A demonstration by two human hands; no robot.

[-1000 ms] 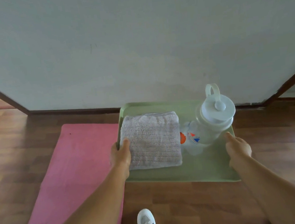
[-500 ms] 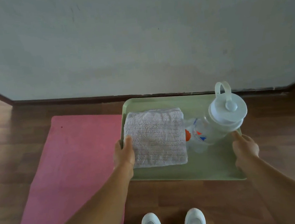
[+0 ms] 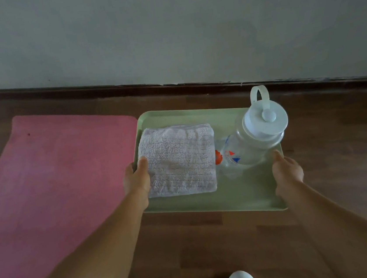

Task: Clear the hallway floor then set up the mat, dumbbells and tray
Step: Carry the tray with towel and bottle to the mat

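Fingers of left hand and right hand clamp tray edges, thumbs on top. Mat laid left of fingers. Dumbbells unseen; tray not yet released.

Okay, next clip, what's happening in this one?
A person is holding a pale green tray by its two short sides, left hand on one and right hand on the other. On it are a folded towel and a clear water bottle with a white lid. The pink mat is laid out on the wooden floor to the tray's left, near the wall. No dumbbells are visible.
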